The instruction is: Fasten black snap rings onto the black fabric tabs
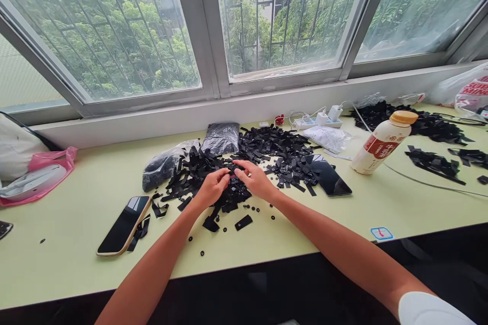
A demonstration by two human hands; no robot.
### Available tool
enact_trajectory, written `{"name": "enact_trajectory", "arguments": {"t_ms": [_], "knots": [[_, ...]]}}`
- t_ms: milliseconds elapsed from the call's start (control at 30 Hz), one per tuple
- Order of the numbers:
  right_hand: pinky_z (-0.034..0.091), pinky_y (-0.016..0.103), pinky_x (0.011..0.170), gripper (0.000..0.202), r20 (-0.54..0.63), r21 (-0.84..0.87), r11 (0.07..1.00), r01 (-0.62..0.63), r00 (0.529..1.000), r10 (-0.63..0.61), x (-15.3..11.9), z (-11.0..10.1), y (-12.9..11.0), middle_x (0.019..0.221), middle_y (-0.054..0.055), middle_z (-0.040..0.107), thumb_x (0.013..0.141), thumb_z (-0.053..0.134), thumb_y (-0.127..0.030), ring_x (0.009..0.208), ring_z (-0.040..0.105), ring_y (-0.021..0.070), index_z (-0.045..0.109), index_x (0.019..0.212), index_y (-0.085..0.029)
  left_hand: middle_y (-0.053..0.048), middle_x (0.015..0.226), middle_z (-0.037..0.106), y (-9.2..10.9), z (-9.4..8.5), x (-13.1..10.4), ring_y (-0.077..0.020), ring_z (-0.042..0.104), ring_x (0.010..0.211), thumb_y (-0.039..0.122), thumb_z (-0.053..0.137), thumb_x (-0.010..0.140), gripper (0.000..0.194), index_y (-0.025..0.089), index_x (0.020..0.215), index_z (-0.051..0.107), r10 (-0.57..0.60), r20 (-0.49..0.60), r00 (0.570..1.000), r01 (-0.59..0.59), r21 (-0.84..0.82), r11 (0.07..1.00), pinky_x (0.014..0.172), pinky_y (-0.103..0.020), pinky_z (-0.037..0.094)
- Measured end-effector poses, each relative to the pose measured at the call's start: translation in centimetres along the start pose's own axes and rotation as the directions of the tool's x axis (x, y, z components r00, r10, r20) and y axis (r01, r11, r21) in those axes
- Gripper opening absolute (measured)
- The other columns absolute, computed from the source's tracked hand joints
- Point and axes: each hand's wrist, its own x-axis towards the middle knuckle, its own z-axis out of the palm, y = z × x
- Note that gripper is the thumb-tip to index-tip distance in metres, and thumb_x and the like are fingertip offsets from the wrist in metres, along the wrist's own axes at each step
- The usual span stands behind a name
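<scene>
My left hand and my right hand meet above a heap of short black strips on the table. Thumb and fingers of each hand are drawn together in a pinch, the fingertips of both almost touching. Whatever they hold is too small and dark against the heap to make out. Small black ring-like discs lie under and around my hands. Closer to me, a single black strip rests flat with a small disc-like spot on it, and loose discs are scattered near the table's front edge.
A phone lies to the left, another phone to the right. A bottle stands beyond it, near a power strip and cable. Plastic bags of black pieces sit behind the heap, below the windows. More black strips lie far right.
</scene>
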Motion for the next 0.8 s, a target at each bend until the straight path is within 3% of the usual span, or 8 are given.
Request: {"name": "enact_trajectory", "arguments": {"t_ms": [67,167,367,433,533,667,800], "knots": [[0.052,0.029,0.074,0.033,0.042,0.007,0.999,-0.044,0.998,0.043,-0.1,0.2,0.1,0.105,0.006,0.073,0.091,0.060,-0.037,0.079,0.065,0.0161,0.071,0.116,-0.021,0.003,0.064,0.045,0.0,0.1,0.0,-0.0111,0.038,0.056,0.046,0.052,0.093,0.032,0.015,0.091,0.063,-0.007,0.021,1.000,0.006,0.031,1.000,0.053,-0.024,0.032],[0.050,0.027,0.069,0.023,0.013,0.016,0.998,-0.062,0.998,0.062,-0.1,0.4,0.5,0.087,0.003,0.074,0.088,0.063,-0.035,0.075,0.065,0.0167,0.075,0.101,-0.020,0.003,0.062,0.046,0.2,0.2,-0.1,-0.0111,0.038,0.055,0.047,0.052,0.093,0.035,0.016,0.082,0.061,-0.012,0.024,1.000,0.010,0.075,0.997,0.052,-0.024,0.031],[0.047,0.026,0.069,0.012,-0.080,-0.032,0.999,0.011,0.997,-0.014,-0.3,0.7,0.3,0.082,0.001,0.073,0.084,0.069,-0.030,0.072,0.063,0.0151,0.073,0.085,-0.019,0.003,0.058,0.046,1.0,0.2,-0.4,-0.0117,0.038,0.056,0.044,0.057,0.090,0.036,0.017,0.068,0.061,0.025,-0.150,0.988,0.016,0.268,0.963,0.052,-0.025,0.028],[0.045,0.026,0.066,0.012,-0.036,-0.081,0.996,0.026,0.999,-0.029,-0.4,0.8,0.0,0.079,0.001,0.071,0.086,0.068,-0.030,0.068,0.060,0.0142,0.073,0.086,-0.019,0.003,0.057,0.045,1.3,0.2,-0.5,-0.0117,0.038,0.055,0.041,0.058,0.089,0.037,0.017,0.062,0.058,0.034,-0.198,0.980,0.031,0.314,0.949,0.053,-0.025,0.028],[0.046,0.026,0.066,0.019,0.037,-0.207,0.978,0.034,0.999,-0.027,-0.1,0.3,0.1,0.088,0.002,0.069,0.089,0.066,-0.033,0.069,0.059,0.0139,0.074,0.101,-0.021,0.003,0.054,0.046,1.2,0.1,-0.4,-0.0119,0.039,0.054,0.038,0.057,0.088,0.036,0.017,0.059,0.056,0.053,-0.263,0.963,0.059,0.400,0.915,0.054,-0.026,0.029],[0.047,0.028,0.073,0.029,-0.139,-0.557,0.823,-0.114,0.989,0.042,1.1,-2.6,1.9,0.108,0.009,0.063,0.094,0.060,-0.034,0.084,0.063,0.0181,0.071,0.118,-0.021,0.000,0.062,0.061,0.5,-0.4,-0.3,-0.0151,0.051,0.056,0.034,0.055,0.088,0.025,0.018,0.077,0.071,0.048,-0.353,0.934,0.132,0.468,0.874,0.060,-0.028,0.038],[0.046,0.028,0.072,0.028,-0.222,-0.714,0.648,-0.267,0.963,0.153,2.2,-5.9,4.5,0.110,0.011,0.062,0.096,0.057,-0.032,0.089,0.063,0.0199,0.072,0.116,-0.019,-0.008,0.097,0.069,0.0,-0.6,-0.1,-0.0212,0.064,0.079,0.024,0.054,0.085,0.034,0.017,0.114,0.071,0.120,-0.406,0.906,0.120,0.518,0.847,0.078,-0.033,0.049]]}}
